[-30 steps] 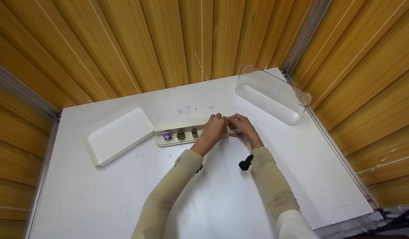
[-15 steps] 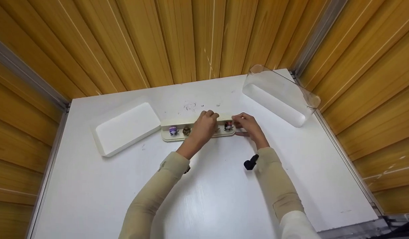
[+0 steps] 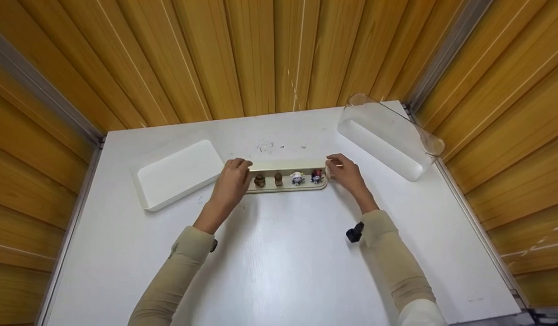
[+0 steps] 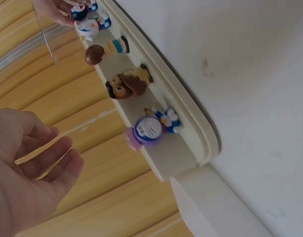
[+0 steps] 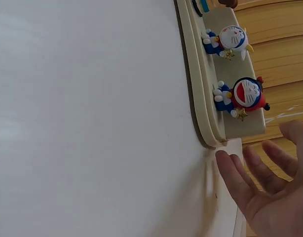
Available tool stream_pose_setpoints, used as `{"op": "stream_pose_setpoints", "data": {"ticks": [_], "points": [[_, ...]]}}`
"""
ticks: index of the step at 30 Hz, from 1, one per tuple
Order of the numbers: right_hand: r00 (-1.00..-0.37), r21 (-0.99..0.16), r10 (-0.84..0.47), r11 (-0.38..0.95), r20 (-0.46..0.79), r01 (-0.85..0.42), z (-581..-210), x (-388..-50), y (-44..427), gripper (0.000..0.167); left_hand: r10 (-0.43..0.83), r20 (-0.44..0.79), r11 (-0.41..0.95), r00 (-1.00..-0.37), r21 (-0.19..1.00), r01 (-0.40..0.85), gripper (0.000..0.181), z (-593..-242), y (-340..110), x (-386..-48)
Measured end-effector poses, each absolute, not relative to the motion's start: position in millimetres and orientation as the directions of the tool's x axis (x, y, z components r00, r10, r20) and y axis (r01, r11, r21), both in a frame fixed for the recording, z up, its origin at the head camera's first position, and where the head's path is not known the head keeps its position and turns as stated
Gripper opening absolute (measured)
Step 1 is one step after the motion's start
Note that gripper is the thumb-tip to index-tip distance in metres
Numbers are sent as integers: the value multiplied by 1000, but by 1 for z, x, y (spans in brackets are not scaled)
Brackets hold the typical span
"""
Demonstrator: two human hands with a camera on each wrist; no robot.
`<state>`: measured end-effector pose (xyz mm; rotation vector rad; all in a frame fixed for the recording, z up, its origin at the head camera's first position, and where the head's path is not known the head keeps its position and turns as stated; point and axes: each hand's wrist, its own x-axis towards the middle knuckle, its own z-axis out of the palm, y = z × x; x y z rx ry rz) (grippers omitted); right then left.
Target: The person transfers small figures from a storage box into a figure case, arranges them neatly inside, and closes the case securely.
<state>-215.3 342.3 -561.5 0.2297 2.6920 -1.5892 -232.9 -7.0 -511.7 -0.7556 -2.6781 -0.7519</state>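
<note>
A long cream display stand (image 3: 285, 189) with a raised back wall lies on the table, bearing a row of small figurines. My left hand (image 3: 233, 181) hovers by its left end, fingers loosely bent and holding nothing; from the head view it hides the purple-hatted cat figurine (image 4: 149, 129). Beside that one stand a brown figurine (image 4: 132, 84) and a brown-haired figurine (image 4: 104, 53). Farther right come a white-hatted cat figurine (image 5: 231, 38) and a red-hatted one (image 5: 246, 94). At the stand's right end is my right hand (image 3: 346, 174), fingers spread, grasping nothing; contact is unclear.
To the left, a shallow white box (image 3: 179, 174) lies tilted, one corner close to the stand's left end. A clear plastic cover (image 3: 392, 120) rests at the back right. Wood-patterned panels (image 3: 260, 59) enclose the table (image 3: 279, 262) at the back and sides.
My left hand has moved left along the stand, from its right part to its left end, uncovering the right-hand figurines. The right hand stays by the right end. The head view has shifted slightly.
</note>
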Motion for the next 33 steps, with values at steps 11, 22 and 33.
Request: {"op": "stream_pose_setpoints", "data": {"ticks": [11, 22, 33], "points": [[-953, -748, 95, 644, 287, -161, -526, -199, 359, 25, 193, 260, 683, -946, 656, 320, 24, -537, -54, -246], [-966, -617, 58, 779, 252, -114, -485, -199, 402, 29, 56, 54, 471, -997, 879, 74, 41, -566, -63, -246], [-1000, -390, -27, 920, 14, -30, -437, -211, 452, 50, 5, -21, 386, -1000, 922, -18, 40, -580, -56, -242]]}}
